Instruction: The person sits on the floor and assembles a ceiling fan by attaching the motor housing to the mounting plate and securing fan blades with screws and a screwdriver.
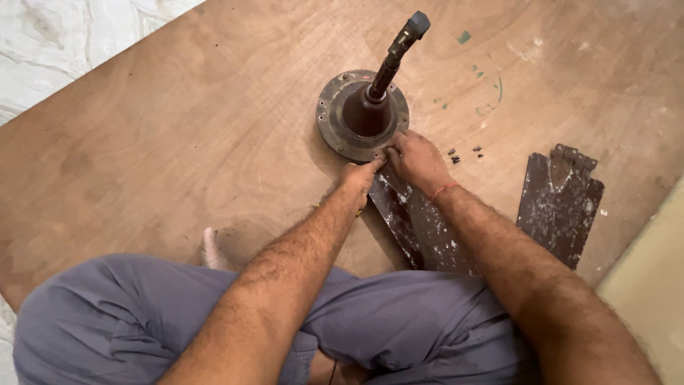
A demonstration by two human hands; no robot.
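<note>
- Warm, even indoor light, moderately bright.
- Soft shadows fall left of the forearms onto the plywood board (178,142).
- Focus is sharp centrally; wide-angle stretching shows at the edges.
- No glare.

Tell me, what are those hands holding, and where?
Both hands pinch where the blade end meets the motor rim; too small to tell more.

We sit on a brown plywood sheet (178,128) laid over pale marble floor (50,43). On it rest a round fan motor housing (362,114), two paint-flecked fan blades (559,207) (420,228) and small dark screws (463,153).
</note>
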